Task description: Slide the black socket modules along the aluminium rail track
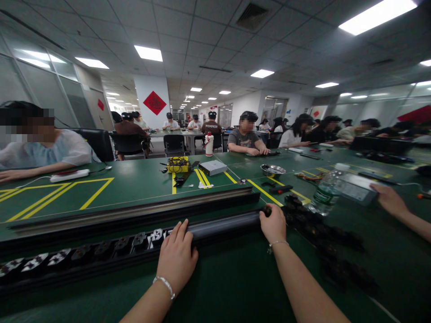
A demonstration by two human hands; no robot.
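Note:
A long black channel strip [222, 225] lies across the green table in front of me. Its left stretch holds a row of black socket-like modules [123, 243], some with white faces. My left hand [178, 251] rests over the strip at the end of this row, palm down with fingers extended. At the strip's right end, my right hand [274, 224] has its fingers curled around a small dark part [267, 210], mostly hidden by the fingers. Just right of that hand, a pile of similar black modules [323, 237] is spread over the table.
Behind the strip lies another long rail [134, 211]. A water bottle [326, 190] stands beside the pile, near a co-worker's hand [392, 199] on a grey metal box [358, 189]. Farther back are a metal bowl [272, 170], a silver box [213, 168] and a yellow block with wires [178, 164].

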